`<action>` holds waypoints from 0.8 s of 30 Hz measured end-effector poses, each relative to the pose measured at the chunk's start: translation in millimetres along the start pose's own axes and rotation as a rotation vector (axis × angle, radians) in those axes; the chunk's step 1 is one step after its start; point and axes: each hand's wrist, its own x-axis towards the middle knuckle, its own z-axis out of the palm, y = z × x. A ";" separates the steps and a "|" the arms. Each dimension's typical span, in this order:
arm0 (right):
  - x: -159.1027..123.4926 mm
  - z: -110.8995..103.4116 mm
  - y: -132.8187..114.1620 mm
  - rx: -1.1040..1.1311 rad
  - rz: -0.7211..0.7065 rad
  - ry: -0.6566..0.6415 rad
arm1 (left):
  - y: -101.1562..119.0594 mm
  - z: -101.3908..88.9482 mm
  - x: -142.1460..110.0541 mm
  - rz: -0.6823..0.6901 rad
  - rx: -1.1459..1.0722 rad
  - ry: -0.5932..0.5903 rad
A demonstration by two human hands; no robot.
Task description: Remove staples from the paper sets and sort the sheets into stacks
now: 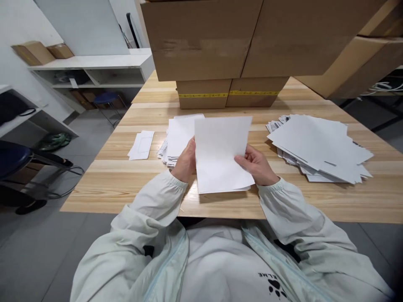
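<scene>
Over the near middle of the counter [103,184], white sheets [223,155] are being held between the two hands, a lower edge showing under the top sheet at the bottom right corner. Of the hands, the left hand [185,162] is closing partway on the left edge, its fingertips hiding behind the paper. The right hand [260,167] is gripping the right edge, thumb lying across the front face and fingers curling beside it. Whether the sheets are touching the counter cannot be told.

Just beyond the left hand, a paper stack [182,132] is lying partly behind the held sheets; farther left, small white slips [141,144] are resting apart from it. To the right, a larger loose pile [317,142] is spreading unevenly. Toward the back, cardboard boxes [204,46] are standing stacked, yellow tape [204,95] running across the lower ones.
</scene>
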 end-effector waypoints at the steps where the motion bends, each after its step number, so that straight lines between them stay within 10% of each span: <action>1: 0.8 2.2 3.9 -0.031 -0.014 -0.026 | -3.4 -1.2 0.1 0.016 -0.003 0.028; 11: -3.6 1.7 24.3 -0.650 -0.290 0.185 | -15.3 -6.0 -2.2 0.068 0.031 0.106; 24: -5.5 2.6 22.3 -0.617 -0.287 0.180 | -19.0 -5.7 -3.1 0.032 0.042 0.135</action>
